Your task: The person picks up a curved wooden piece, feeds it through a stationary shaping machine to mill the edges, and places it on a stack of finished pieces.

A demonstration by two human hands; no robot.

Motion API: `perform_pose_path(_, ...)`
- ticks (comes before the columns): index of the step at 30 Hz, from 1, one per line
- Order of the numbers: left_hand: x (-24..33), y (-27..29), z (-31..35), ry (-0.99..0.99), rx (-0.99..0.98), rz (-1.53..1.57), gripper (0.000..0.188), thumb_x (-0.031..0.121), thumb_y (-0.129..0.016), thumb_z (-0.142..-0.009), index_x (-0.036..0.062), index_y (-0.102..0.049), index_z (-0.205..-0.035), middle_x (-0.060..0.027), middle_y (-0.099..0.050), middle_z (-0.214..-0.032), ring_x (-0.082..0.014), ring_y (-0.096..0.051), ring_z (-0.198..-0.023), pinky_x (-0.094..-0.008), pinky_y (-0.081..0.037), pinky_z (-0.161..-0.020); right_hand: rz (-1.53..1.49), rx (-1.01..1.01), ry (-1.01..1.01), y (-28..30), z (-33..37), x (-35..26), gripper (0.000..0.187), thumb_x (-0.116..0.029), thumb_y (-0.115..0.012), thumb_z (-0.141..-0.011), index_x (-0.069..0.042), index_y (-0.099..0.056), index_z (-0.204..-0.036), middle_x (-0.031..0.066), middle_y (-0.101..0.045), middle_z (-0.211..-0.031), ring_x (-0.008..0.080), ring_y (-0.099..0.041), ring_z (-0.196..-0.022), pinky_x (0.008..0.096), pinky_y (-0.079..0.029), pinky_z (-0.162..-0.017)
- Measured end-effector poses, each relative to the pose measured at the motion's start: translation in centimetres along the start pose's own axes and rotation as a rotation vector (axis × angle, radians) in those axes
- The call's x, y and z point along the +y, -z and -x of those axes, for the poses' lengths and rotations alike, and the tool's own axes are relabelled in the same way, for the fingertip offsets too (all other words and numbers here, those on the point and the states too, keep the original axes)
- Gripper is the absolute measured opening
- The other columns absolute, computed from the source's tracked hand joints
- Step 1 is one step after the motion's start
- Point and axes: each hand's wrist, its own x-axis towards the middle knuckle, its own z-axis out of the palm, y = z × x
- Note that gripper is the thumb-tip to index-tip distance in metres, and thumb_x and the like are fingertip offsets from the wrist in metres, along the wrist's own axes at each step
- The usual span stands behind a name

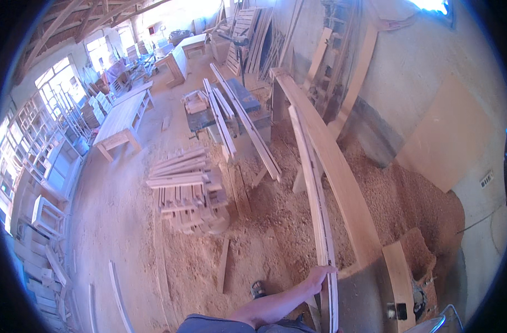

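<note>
The workshop floor [109, 205] runs long and dusty on my left, a wide lane of open room reaching back past a low wooden table [117, 125]. On my right, space is tight: a plastered wall [414, 72] with a flat brown panel [447, 133] leaning on it, and a deep drift of wood shavings [400, 197] at its foot. Ahead, the bench [249, 99] has a bluish top, and long timbers [250, 130] on it overhang its near edge. Just before it stands a stack of short pieces [181, 180], rough, pale and layered, also edged by shavings. A broad, smooth tan board [345, 191] stretches away beside me, its long edge bending in the view.

My left grip [320, 275] is closed around the near part of the long wooden strips [319, 213], fingers wrapped over their edge. They lie lengthwise together, just left of the board, pointing away from me; they are slim, straight-sided and pale pinkish, with a dark line running along them. My right grip is outside the view, so I cannot tell its state.
</note>
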Motion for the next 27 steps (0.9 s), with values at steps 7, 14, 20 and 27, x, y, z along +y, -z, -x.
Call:
perform_pose_path(7, 18.8, 5.1, -3.3, -0.173, 0.011, 0.212, 0.020, 0.012, -0.059, -0.093, 0.0010, -0.062, -0.109, -0.0117, -0.069, -0.096, -0.0232, -0.068, -0.084, -0.0427, -0.057, -0.081, 0.200, -0.116, 0.121, -7.4, -13.8, -9.5, 0.059, -0.010, -0.082, -0.061, 0.003, -0.064, -0.116, 0.0109, -0.069, -0.095, 0.0186, -0.065, -0.085, 0.0332, -0.054, -0.075)
perform_pose_path(14, 31.1, 9.0, -1.6, -0.533, 0.112, 0.208, 0.073, 0.016, -0.058, -0.096, 0.0004, -0.017, -0.155, -0.0168, -0.055, -0.140, -0.0288, -0.055, -0.126, -0.0409, -0.044, -0.106, 0.270, -0.207, 0.289, -16.3, -31.3, -29.4, 0.062, -0.020, -0.087, -0.057, 0.001, -0.064, -0.112, 0.0122, -0.070, -0.093, 0.0214, -0.066, -0.082, 0.0365, -0.053, -0.077)
perform_pose_path(20, 36.5, 18.2, 3.3, -0.542, 0.391, -0.071, 0.090, 0.020, -0.067, -0.092, -0.0019, -0.008, -0.156, -0.0187, -0.056, -0.139, -0.0250, -0.059, -0.118, -0.0380, -0.045, -0.103, 0.706, -0.021, 0.657, -23.2, -50.2, -42.2, 0.062, -0.016, -0.080, -0.063, 0.006, -0.056, -0.116, 0.0213, -0.067, -0.098, 0.0401, -0.066, -0.090, 0.0443, -0.051, -0.081)
perform_pose_path(27, 30.2, 28.1, 10.2, -0.695, 1.198, 0.187, 0.072, 0.013, -0.062, -0.088, -0.0091, -0.030, -0.149, -0.0136, -0.068, -0.115, -0.0160, -0.062, -0.100, -0.0307, -0.049, -0.088, 0.671, -0.186, 0.728, -38.8, -61.2, -58.7, 0.071, -0.024, -0.079, -0.069, 0.008, -0.049, -0.125, 0.0247, -0.063, -0.115, 0.0380, -0.062, -0.107, 0.0448, -0.048, -0.092)
